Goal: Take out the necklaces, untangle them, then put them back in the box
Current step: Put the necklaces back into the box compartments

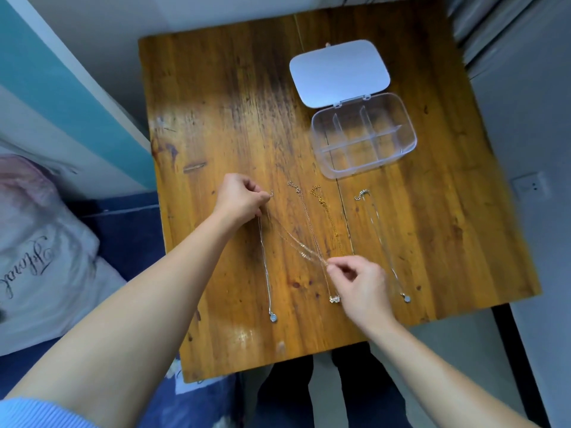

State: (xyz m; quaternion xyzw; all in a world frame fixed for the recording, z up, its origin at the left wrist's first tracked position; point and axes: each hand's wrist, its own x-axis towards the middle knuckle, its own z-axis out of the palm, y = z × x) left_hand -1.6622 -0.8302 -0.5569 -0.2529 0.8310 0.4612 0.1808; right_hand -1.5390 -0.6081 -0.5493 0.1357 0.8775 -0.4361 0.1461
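**One chain held between two hands, the rest laid in rows**

A pale blue sleeve (37,412) sits at the near left corner, and two bare forearms reach out over the wooden worktop (216,88). The left hand (244,197) has its fingers curled and pinches the clasp end of a thin chain (296,240). The right hand (361,284) pinches the same chain between thumb and forefinger further along. The chain runs on a slant between them and crosses other strands.

Laid lengthways around it are a silver necklace (266,273) with a round pendant on the left, a rose-toned necklace (304,208) and a gold necklace (332,223). Well apart to the right is a second silver necklace (383,242).

The clear divided box (408,140) stands at the far right, its lid (340,72) folded open and lying flat behind it. Every necklace lies outside it.
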